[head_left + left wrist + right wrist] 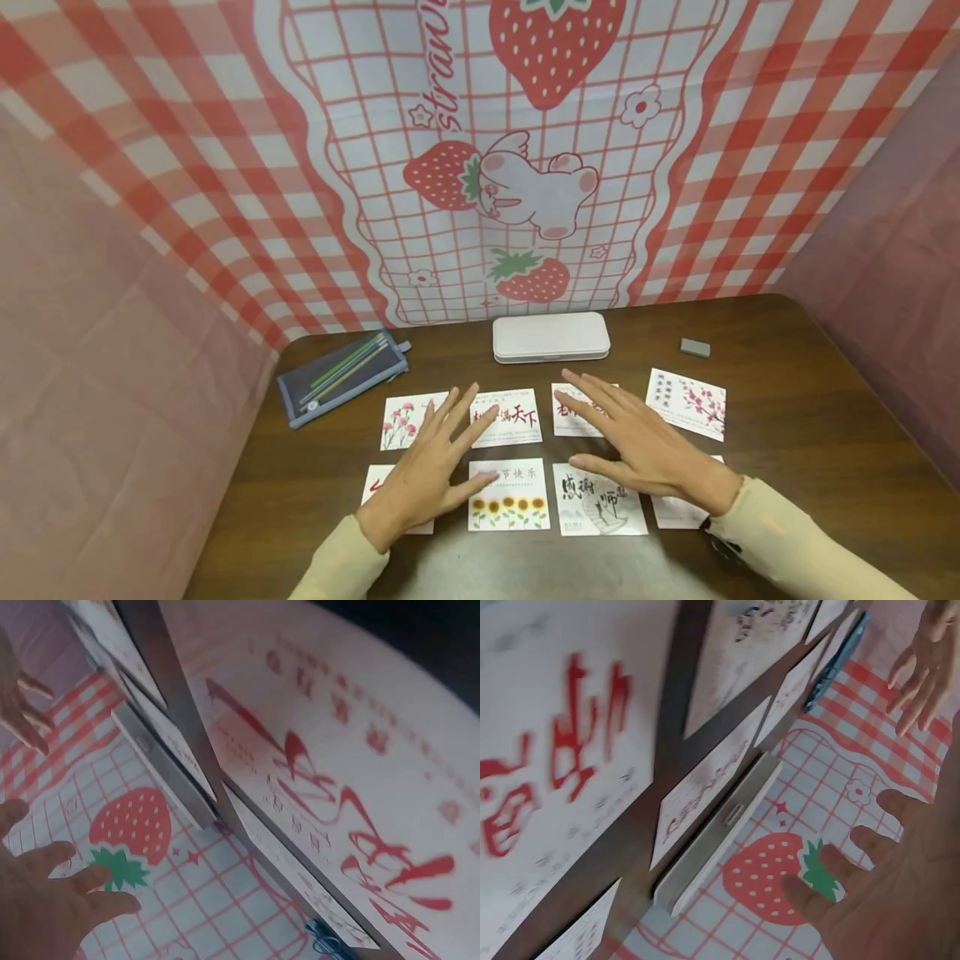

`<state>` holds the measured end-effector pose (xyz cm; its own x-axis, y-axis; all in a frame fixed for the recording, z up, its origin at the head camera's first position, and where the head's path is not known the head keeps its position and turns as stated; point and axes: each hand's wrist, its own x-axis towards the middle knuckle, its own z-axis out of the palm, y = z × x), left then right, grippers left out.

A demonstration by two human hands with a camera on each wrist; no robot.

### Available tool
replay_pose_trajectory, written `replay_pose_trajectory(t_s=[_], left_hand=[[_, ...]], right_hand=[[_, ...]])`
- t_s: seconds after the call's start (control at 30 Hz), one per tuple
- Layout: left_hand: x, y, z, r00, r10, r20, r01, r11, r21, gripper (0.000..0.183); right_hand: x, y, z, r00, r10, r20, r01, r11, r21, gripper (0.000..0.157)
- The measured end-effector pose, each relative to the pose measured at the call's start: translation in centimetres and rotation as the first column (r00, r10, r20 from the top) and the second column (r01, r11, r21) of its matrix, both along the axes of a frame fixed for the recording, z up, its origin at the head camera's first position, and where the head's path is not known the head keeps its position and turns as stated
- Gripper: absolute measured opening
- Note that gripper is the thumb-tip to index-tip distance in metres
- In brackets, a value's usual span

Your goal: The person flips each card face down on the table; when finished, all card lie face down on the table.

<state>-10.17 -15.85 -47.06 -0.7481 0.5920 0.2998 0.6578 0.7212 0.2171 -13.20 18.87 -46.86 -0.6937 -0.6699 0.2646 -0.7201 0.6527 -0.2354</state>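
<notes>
Several white printed cards lie in two rows on the dark table. My left hand [423,479] is spread over the left cards, its fingers straight and holding nothing. Around it are a pink carnation card [397,427], a red-lettered card [315,780] partly covered in the head view, and a sunflower card [510,518]. My right hand [647,446], also spread and holding nothing, is over the right cards. Beneath or beside it are an ink-drawing card [592,518], a blossom card [693,406] and a partly hidden card [675,514]. Both wrist views show the hands apart from the cards.
A white pencil case [551,336] stands at the back middle. A blue mesh pouch [345,379] with pencils lies at the back left, a small grey eraser [695,347] at the back right. A strawberry-print cloth [637,208] hangs behind the table.
</notes>
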Motion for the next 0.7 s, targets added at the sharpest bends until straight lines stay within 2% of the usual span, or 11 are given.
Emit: replay_pose_trajectory(t_s=[0.07, 0.2, 0.3, 0.4, 0.47, 0.57, 0.63, 0.7], left_hand=[[0.0, -0.4, 0.3, 0.999, 0.030, -0.016, -0.029, 0.998, 0.064, 0.081], [0.0, -1.3, 0.8, 0.990, 0.134, 0.031, -0.137, 0.975, 0.172, 0.082], [0.0, -2.1, 1.1, 0.973, 0.213, 0.089, -0.229, 0.940, 0.253, 0.081], [-0.2, -3.1, 1.3, 0.956, 0.264, 0.131, -0.294, 0.893, 0.342, 0.076], [-0.3, -3.7, 1.5, 0.942, 0.295, 0.158, -0.333, 0.862, 0.383, 0.073], [-0.5, -4.6, 1.6, 0.923, 0.326, 0.207, -0.385, 0.814, 0.436, 0.068], [-0.6, -5.1, 1.5, 0.904, 0.346, 0.253, -0.427, 0.779, 0.460, 0.064], [-0.6, -5.5, 1.4, 0.882, 0.364, 0.299, -0.469, 0.742, 0.479, 0.060]], right_hand=[[-0.3, -0.5, 0.1, 0.999, 0.008, 0.052, -0.005, 0.999, -0.052, 0.081], [-0.9, -1.5, 0.3, 0.979, 0.020, 0.202, 0.017, 0.984, -0.179, 0.078], [-1.5, -2.3, 0.4, 0.959, 0.039, 0.281, 0.035, 0.967, -0.254, 0.078], [-2.0, -3.3, 0.3, 0.950, 0.060, 0.305, 0.038, 0.951, -0.306, 0.075], [-2.4, -4.1, 0.2, 0.940, 0.086, 0.330, 0.043, 0.930, -0.366, 0.070], [-2.8, -5.4, 0.0, 0.898, 0.150, 0.413, 0.070, 0.879, -0.472, 0.062], [-3.0, -6.2, 0.0, 0.850, 0.198, 0.489, 0.108, 0.842, -0.529, 0.057], [-3.1, -7.0, -0.1, 0.795, 0.230, 0.562, 0.155, 0.818, -0.554, 0.055]])
